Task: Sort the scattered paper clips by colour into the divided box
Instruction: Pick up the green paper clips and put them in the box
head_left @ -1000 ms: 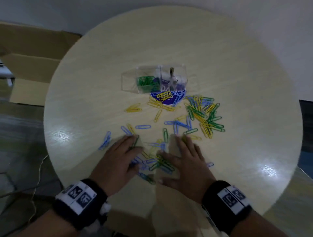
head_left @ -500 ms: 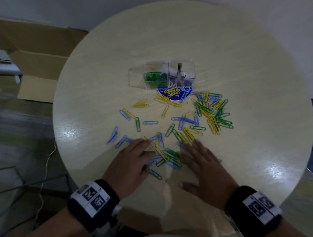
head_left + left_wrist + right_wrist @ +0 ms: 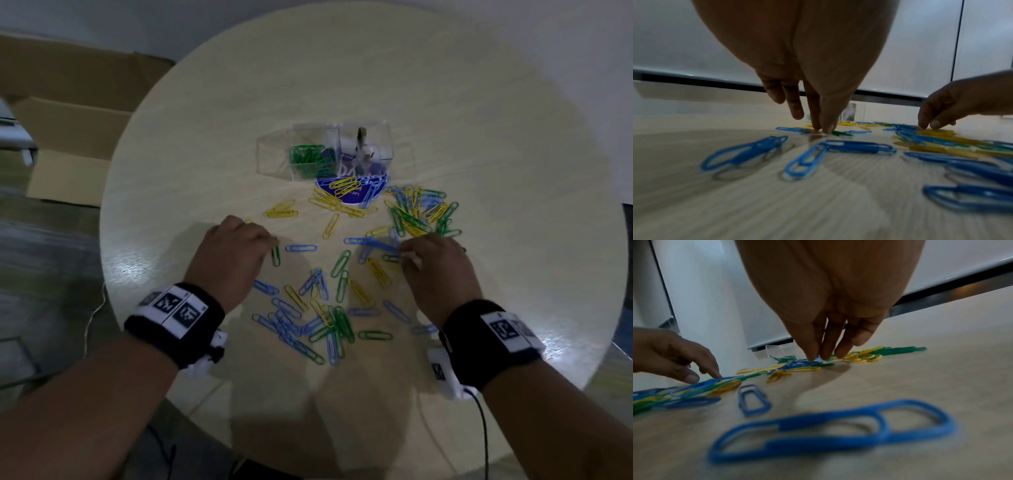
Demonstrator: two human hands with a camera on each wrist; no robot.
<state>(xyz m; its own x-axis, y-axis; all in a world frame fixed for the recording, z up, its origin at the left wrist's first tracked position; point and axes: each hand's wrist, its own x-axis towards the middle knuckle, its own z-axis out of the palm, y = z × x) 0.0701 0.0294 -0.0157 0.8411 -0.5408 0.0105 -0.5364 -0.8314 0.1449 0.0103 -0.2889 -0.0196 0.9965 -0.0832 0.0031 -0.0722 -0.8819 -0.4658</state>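
Pale wood-grain round worktop carries blue, yellow and green plastic-coated paper clips strewn from centre frame down to lower centre. Clear divided plastic box sits at upper centre; one compartment holds green clips, and a purple round label lies at its front edge.

Left hand, left of centre: fingers point down, tips on the worktop at a single green clip; whether they pinch it, cannot tell. Right hand, right of centre: fingertips pressed together and lowered onto a blue clip cluster; actual pinch not confirmed.

Risks (judgement): clips overlap and may hook together, so lifting one could drag a wrong colour along. Flat clips on a smooth surface may slide rather than lift. Box is light-looking; a knock could shift it.

Versus half a second earlier: both hands lay flat and spread over the near pile; now they are further up-frame, wider apart, fingers drawn in on separate clips.
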